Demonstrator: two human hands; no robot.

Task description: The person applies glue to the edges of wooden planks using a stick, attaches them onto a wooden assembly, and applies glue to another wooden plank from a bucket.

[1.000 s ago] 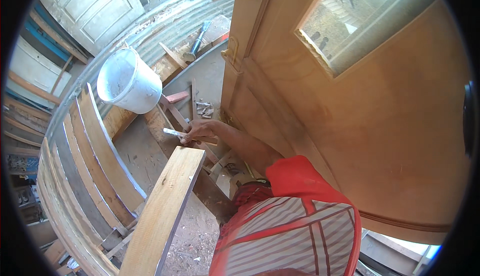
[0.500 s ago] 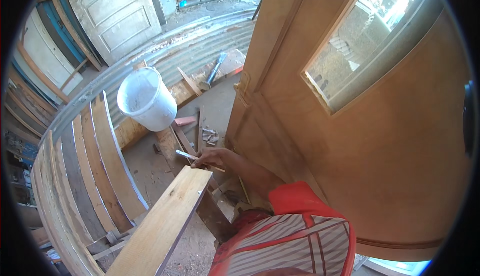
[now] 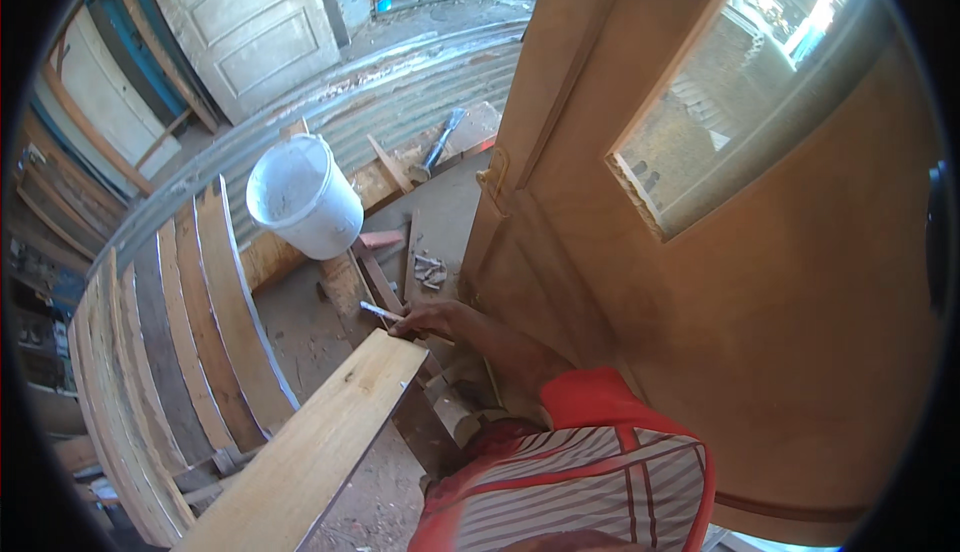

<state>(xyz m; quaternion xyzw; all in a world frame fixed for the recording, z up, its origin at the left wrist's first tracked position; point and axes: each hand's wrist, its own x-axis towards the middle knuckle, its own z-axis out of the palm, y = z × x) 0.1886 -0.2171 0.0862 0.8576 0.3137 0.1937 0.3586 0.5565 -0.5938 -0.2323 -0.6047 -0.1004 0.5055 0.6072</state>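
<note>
My right hand [image 3: 425,321] is closed around a slim pencil [image 3: 378,312] whose pale, bluish-white end points left. Its fingers rest at the far end of a light wooden board [image 3: 325,422], which runs down to the lower edge. The board has a dark knot near that end, and its long side edge is dark. Only a strip of my left forearm [image 3: 575,542] shows at the bottom; the left hand itself is out of sight.
Several long planks [image 3: 225,302] lie side by side on the left. A white bucket [image 3: 305,197] stands on a timber beam beyond, with a hammer [image 3: 440,142] farther along. A large brown door [image 3: 760,352] with a window opening rises close on the right. Wood scraps [image 3: 430,272] litter the ground.
The whole view has shifted slightly, so the surroundings sit a little farther right. My right hand stays at the board's end, holding the pencil.
</note>
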